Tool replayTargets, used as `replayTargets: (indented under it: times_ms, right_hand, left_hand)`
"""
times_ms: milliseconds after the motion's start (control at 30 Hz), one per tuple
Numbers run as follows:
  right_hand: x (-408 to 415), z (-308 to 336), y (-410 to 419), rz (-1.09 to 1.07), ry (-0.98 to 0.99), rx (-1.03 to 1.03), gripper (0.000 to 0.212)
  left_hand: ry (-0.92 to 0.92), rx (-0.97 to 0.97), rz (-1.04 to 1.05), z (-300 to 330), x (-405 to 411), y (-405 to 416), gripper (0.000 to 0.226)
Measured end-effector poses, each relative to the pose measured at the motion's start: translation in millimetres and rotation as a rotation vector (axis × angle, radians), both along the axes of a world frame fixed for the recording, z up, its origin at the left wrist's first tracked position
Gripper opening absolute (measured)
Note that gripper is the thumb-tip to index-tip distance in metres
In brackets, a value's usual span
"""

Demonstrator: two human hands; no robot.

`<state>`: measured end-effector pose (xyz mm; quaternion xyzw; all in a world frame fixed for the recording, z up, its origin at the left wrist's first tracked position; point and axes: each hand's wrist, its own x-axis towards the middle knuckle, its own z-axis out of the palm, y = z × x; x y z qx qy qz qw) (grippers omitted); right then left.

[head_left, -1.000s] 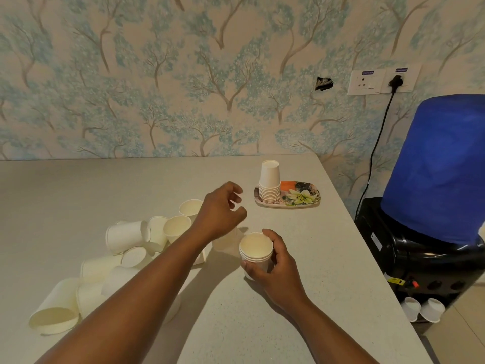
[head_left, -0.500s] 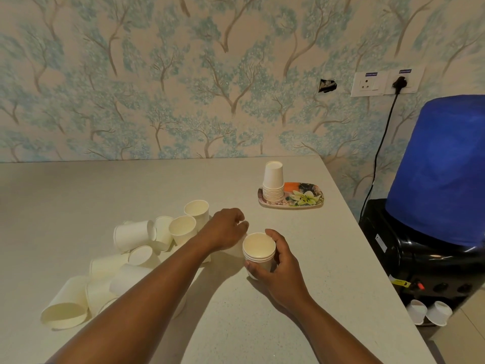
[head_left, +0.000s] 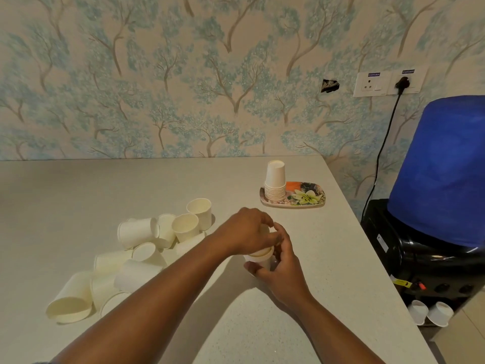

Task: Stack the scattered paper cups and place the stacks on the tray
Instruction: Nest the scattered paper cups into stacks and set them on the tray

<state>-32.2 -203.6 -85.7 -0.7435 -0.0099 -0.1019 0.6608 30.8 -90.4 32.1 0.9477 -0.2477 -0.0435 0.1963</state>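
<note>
Near table [head_left: 341,258] edge, both hands grip small cup stack [head_left: 259,254]

Bare table [head_left: 301,232] lies open between hands and tray [head_left: 315,203].

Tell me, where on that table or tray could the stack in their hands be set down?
The flowered right half of the tray is bare, beside the finished stack. The table is open toward the wall and between tray and hands. Left of the hands, loose cups crowd it.
</note>
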Motion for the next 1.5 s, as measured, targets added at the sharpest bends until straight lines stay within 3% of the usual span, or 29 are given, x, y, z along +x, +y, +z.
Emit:
replayTargets:
  times_ms: [233, 367, 433, 533, 633, 800, 933, 1233, 1500]
  right_hand:
    - [0.4, -2.9, -2.0, 0.027, 0.0, 0.027, 0.115]
    - [-0.3, -3.7, -3.1, 0.02, -0.012, -0.023, 0.1]
    - [-0.9, -4.0, -2.6, 0.003, -0.01, -0.027, 0.089]
    - [-0.4, -5.7, -1.8, -0.004, -0.008, -0.015, 0.084]
    - [0.4, -6.9, -1.8, -0.007, -0.003, -0.019, 0.079]
    - [1.0, -7.5, -2.4, 0.0, -0.005, -0.011, 0.075]
    - [1.2, -7.1, -1.6, -0.008, -0.008, -0.004, 0.077]
    - [1.8, -7.1, -3.3, 0.004, -0.027, -0.023, 0.073]
    - [2.5, -8.3, -3.1, 0.009, -0.024, -0.025, 0.071]
  left_hand:
    - [0.041, -0.032, -0.058, -29.8, -14.0, -2.7, 0.049]
    - [0.11, -0.293, -0.045, -26.1, -7.3, 4.7, 0.041]
    - [-0.076, -0.337, 0.091, -23.0, 8.1, 17.1, 0.039]
    - [-0.288, -0.011, 0.343, -19.3, 39.8, 46.0, 0.05]
    - [-0.192, 0.23, 0.482, -21.0, 62.2, 74.3, 0.067]
    - [-0.06, 0.323, 0.54, -37.7, 78.5, 102.2, 0.073]
    - [-0.009, 0.255, 0.524, -51.5, 83.6, 107.8, 0.072]
    - [-0.042, 0.009, 0.507, -56.9, 91.7, 100.5, 0.036]
    - [-0.127, -0.129, 0.425, -54.1, 91.6, 97.1, 0.03]
